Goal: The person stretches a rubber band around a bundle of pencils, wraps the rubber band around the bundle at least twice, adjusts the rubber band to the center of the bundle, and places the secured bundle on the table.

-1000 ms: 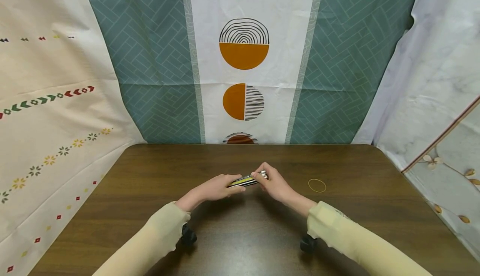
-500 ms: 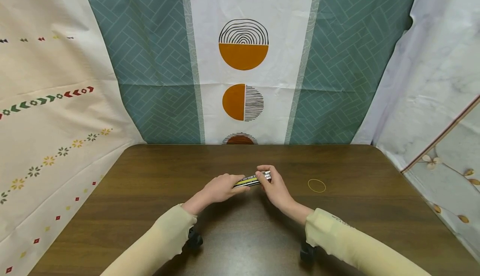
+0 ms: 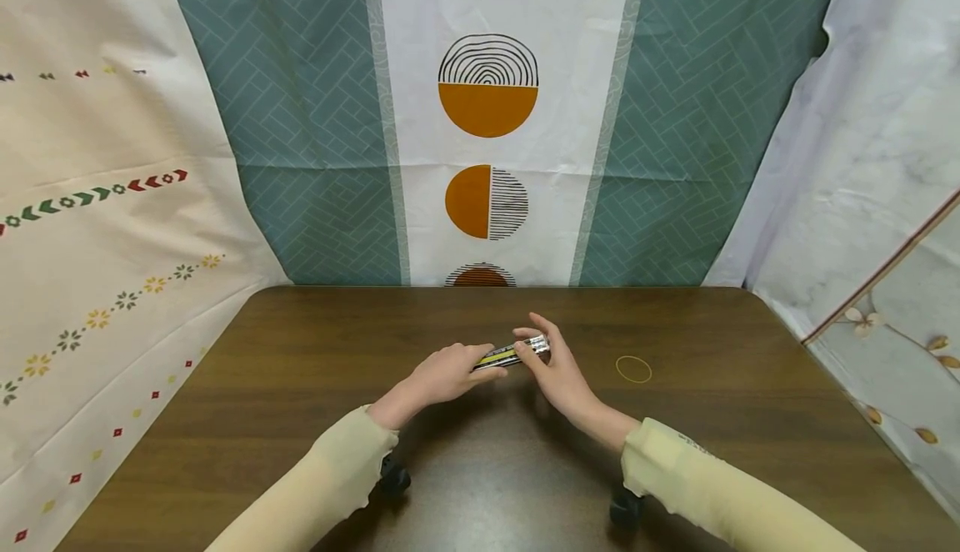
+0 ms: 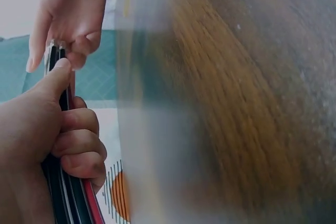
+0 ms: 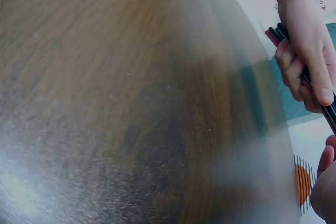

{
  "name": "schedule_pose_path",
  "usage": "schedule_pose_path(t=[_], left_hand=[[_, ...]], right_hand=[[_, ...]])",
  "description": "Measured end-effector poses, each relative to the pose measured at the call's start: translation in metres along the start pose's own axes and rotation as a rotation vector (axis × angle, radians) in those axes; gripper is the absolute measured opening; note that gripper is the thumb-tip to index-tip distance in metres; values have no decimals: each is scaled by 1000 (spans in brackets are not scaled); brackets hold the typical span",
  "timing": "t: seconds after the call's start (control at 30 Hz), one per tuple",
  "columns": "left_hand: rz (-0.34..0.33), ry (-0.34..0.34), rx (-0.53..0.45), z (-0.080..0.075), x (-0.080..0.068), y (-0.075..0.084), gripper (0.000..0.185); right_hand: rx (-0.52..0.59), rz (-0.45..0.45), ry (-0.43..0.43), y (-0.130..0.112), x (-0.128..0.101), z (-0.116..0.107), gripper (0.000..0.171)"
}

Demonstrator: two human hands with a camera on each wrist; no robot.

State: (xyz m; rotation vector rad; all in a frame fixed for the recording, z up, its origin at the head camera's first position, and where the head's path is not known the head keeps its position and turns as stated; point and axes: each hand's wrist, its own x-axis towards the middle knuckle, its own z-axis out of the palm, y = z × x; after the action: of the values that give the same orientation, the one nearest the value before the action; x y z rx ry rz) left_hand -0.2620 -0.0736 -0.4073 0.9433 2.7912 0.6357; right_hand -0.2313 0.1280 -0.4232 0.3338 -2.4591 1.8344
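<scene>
Pens (image 3: 512, 354) bundled above table (image 3: 300, 419) centre, my left hand (image 3: 448, 371) wrapped round near end, my right hand (image 3: 553, 362) pinching far end, fingers partly spread. Step: squaring bundle. Next likely needs rubber band (image 3: 633, 369), lying right, reached by right hand.

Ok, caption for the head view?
Both hands hold a bundle of pens above the table; rubber band nearby.

Rubber band (image 3: 633, 369) on wooden table (image 3: 300, 368)

table (image 3: 300, 419): dark wood | backdrop (image 3: 315, 135): teal patterned cloth, orange circles
</scene>
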Motion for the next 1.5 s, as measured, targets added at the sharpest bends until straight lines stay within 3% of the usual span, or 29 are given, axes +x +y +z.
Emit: schedule_pose_path(t=[0.27, 0.57, 0.83, 1.07, 1.2, 1.33, 1.5], left_hand=[[-1, 18, 13, 4, 1, 3, 46], [15, 5, -3, 2, 0, 3, 36], [30, 36, 38, 4, -2, 0, 33], [12, 83, 92, 6, -2, 4, 37], [12, 93, 90, 6, -2, 5, 37], [5, 95, 74, 6, -2, 5, 36], [8, 82, 73, 6, -1, 6, 37]], right_hand=[[26, 0, -20, 2, 0, 3, 82], [107, -4, -101, 3, -2, 4, 90], [85, -48, -98, 5, -8, 2, 92], [143, -32, -50, 3, -13, 3, 92], [205, 15, -40, 1, -14, 2, 89], [241, 6, -53, 0, -14, 1, 88], [180, -24, -90, 2, -14, 3, 94]])
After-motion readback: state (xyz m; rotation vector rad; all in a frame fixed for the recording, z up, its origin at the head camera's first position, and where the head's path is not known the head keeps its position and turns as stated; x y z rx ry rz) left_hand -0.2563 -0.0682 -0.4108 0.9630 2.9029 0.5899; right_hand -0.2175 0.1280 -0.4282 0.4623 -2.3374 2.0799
